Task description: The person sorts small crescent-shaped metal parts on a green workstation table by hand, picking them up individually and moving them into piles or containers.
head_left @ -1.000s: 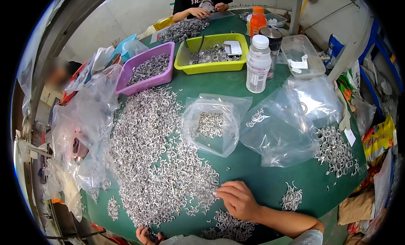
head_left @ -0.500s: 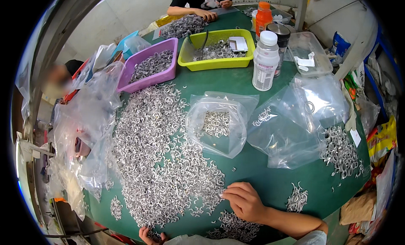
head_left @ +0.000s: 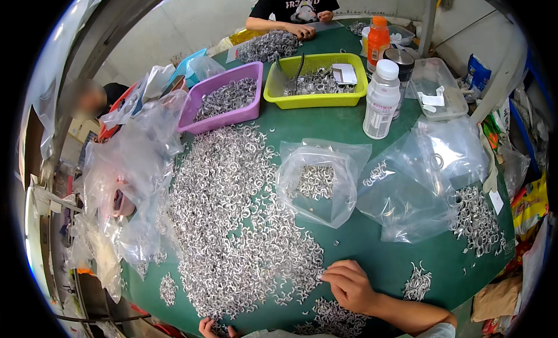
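Observation:
A broad heap of small, curved silvery metal pieces covers the left-centre of the green table. At its right edge is my right hand, fingers bent and pressed together, the tips touching the outermost pieces; anything pinched there is too small to make out. My left hand shows only partly at the lower edge, by the near end of the heap, its fingertips apart. Below my right wrist lies a darker pile of pieces. An open clear plastic bag with similar pieces inside stands beyond my right hand.
Purple and yellow-green baskets of metal parts stand farther back, beside a white bottle. Flat clear bags and a ring pile lie right. Plastic bags crowd the left edge. Another person works across the table.
The whole scene sits slightly farther right and lower in the picture, as the view has shifted. Both hands keep about the same places beside the heap.

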The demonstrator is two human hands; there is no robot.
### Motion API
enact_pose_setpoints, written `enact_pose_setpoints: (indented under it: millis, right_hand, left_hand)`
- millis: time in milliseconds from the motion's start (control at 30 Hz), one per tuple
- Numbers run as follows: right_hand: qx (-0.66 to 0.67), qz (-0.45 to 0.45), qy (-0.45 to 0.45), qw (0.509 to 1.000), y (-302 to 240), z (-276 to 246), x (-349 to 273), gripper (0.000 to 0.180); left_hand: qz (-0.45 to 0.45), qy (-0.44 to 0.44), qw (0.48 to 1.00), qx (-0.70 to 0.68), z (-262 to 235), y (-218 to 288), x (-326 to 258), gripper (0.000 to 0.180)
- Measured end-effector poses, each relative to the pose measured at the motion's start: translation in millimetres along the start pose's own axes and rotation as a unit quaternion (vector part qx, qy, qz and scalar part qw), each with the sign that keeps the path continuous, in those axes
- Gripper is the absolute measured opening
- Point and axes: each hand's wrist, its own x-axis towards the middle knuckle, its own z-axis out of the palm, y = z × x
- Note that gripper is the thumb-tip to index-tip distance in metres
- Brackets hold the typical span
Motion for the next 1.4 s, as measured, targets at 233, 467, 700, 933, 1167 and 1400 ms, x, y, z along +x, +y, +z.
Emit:
enact_pose_setpoints:
  millis: [233, 467, 700, 933, 1167, 1400]
  right_hand:
    - [0.007, 0.004, 0.002, 1.000, -1, 0, 0, 0.025]
    - [0.011, 0.012, -0.005, 1.000, -1, -2, -1, 0.024]
    - [0.007, 0.005, -0.001, 1.000, -1, 1, -2, 0.022]
    - [0.014, 0.005, 0.003, 1.000, 2, 1, -3, 0.022]
    - [0.021, 0.014, 0.005, 1.000, 0, 3, -3, 0.022]
    - [0.029, 0.014, 0.005, 0.999, 3, 1, -2, 0.023]
  left_hand:
    - [0.030, 0.023, 0.999, -0.009, 12, -41, -22, 0.056]
    - [0.112, -0.135, 0.984, 0.013, -4, -10, 38, 0.040]
    - [0.128, 0.004, 0.992, -0.014, -5, 70, 65, 0.027]
    - [0.182, -0.086, 0.979, 0.000, 11, -58, 2, 0.038]
    - [0.202, -0.055, 0.977, -0.050, -5, 13, 42, 0.044]
    - [0.195, -0.074, 0.978, -0.016, -9, 7, 44, 0.036]
